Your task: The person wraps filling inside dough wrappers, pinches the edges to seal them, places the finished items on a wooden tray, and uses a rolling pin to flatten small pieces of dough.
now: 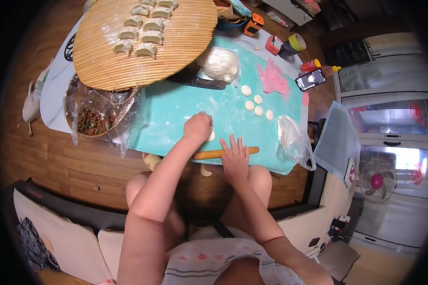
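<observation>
My left hand is curled over the edge of a small flat dough disc on the teal silicone mat. Its fingertips are partly hidden by the hand itself. To its right, my right hand lies with spread, straight fingers across a wooden rolling pin near the mat's front edge. Several small dough pieces sit beyond my right hand, dusted with flour. A larger lump of dough in a plastic bag rests farther back, and another bag with dough lies at the right.
A round tray of reed stalks carries several folded dumplings and overhangs a bowl of minced filling covered with plastic film. A dark-handled knife lies beside it. A pink plastic bag and a lit phone are at the right.
</observation>
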Tool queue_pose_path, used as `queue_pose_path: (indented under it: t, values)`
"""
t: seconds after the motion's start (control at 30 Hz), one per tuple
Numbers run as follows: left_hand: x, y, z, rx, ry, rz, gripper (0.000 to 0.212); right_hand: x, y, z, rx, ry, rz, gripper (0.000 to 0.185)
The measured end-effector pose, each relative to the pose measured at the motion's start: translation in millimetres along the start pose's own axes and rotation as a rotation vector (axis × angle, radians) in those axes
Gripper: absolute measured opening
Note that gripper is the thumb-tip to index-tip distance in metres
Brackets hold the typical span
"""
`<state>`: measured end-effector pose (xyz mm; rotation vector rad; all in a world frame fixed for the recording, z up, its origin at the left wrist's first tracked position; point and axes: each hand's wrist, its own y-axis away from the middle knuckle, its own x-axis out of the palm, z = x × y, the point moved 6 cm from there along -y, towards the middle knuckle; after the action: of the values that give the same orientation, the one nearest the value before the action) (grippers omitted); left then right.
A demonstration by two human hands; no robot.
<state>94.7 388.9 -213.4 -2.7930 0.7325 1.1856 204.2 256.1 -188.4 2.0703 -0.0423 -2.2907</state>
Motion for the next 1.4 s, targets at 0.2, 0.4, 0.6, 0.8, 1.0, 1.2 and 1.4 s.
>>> queue_pose_path:
  t: [0.2,0.4,0.6,0.8,1.0,1.2,1.4]
  values:
    - [-8,1,-6,-0.045,0.042,0.068,0.006,-6,-87,-13,0.032,-0.053,-0.173,0.050]
    - [-5,1,-6,0.034,0.034,0.013,0.006,-13,-99,-8,0.096,-0.106,-0.211,0.054]
    - [-3,2,3,-0.072,-0.054,-0.021,0.006,3,6,2,0.036,0.020,-0.070,0.054]
    - [-13,6,-6,-0.135,0.016,0.147,0.007,-4,-66,-8,0.061,-0.086,-0.129,0.051]
    - [-8,-2,-2,-0.029,0.073,-0.028,0.009,-15,-125,-11,0.095,-0.110,-0.261,0.052]
    - [3,4,-1,0.059,-0.145,-0.064,0.009,3,-17,3,0.048,-0.032,-0.118,0.052]
    - [-8,6,-3,-0.112,-0.020,0.099,0.011,2,-15,-2,-0.008,0.071,-0.100,0.048]
